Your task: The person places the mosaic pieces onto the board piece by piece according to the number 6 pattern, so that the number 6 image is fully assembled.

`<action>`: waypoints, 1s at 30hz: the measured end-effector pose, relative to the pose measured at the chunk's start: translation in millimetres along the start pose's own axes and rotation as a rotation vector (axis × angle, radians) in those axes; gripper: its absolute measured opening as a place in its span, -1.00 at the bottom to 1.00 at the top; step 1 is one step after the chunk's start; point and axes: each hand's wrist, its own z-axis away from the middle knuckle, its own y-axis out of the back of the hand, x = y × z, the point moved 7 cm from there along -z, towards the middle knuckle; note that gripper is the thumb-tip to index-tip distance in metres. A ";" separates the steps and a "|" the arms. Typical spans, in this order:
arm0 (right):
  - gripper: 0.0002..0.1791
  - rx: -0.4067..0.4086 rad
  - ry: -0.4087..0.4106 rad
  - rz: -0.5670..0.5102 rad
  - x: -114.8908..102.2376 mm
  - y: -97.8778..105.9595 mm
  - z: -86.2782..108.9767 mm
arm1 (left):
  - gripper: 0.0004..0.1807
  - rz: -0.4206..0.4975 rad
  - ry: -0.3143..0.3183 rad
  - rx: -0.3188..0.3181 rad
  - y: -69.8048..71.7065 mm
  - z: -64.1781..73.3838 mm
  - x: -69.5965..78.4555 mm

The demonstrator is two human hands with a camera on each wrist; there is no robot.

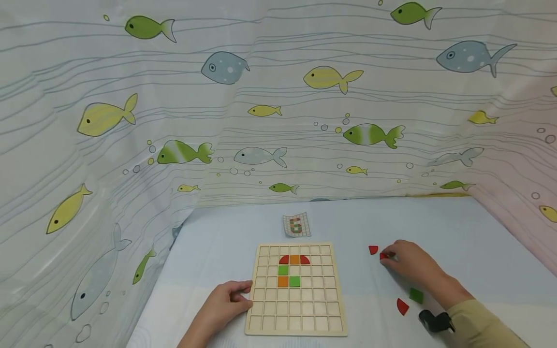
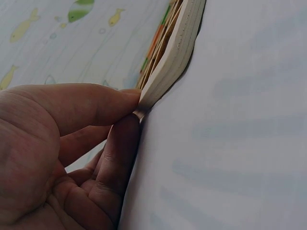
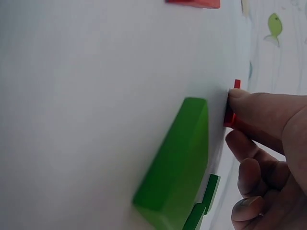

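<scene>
A wooden grid board [image 1: 296, 309] lies on the table, with red quarter-circle pieces [image 1: 305, 260], orange squares [image 1: 294, 260] and green squares [image 1: 284, 270] in its upper cells. At the board's left edge, my left hand [image 1: 222, 304] pinches the rim between thumb and finger, as the left wrist view shows close up. Off to the right of the board, my right hand [image 1: 413, 263] pinches a small red piece [image 3: 229, 115] between thumb and forefinger, low over the table. Most of that piece is covered by the fingers. Just left of it lies another red quarter-circle [image 1: 373, 250].
Nearer the right sleeve lie a green piece [image 1: 416, 295] and a red quarter-circle [image 1: 402, 307]. The right wrist view shows several green blocks [image 3: 177, 158]. A small grid pattern card [image 1: 296, 225] lies behind the board. Fish-print cloth [image 1: 278, 130] surrounds the table.
</scene>
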 end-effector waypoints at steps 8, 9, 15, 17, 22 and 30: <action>-0.81 -0.021 -0.022 -0.034 -3.4 0.8 0.0 | -0.40 0.001 -0.010 -0.004 0.7 0.7 1.9; -0.82 -0.024 -0.026 -0.036 -3.9 0.1 0.2 | -0.40 0.001 -0.010 -0.005 0.7 0.8 2.1; -0.84 -0.009 -0.020 -0.046 -14.0 -2.1 0.4 | -0.40 0.005 -0.004 -0.007 0.8 1.3 2.8; -0.84 0.000 -0.008 -0.050 -19.7 -1.9 -0.1 | -0.39 0.007 -0.004 -0.007 1.0 1.3 2.9; -0.87 0.020 0.032 -0.076 -34.2 -0.7 -1.2 | -0.39 0.005 -0.001 -0.004 1.3 1.0 2.6; -0.90 0.055 0.139 -0.087 -62.9 -1.4 -3.9 | -0.39 0.001 0.013 0.002 2.1 0.2 1.4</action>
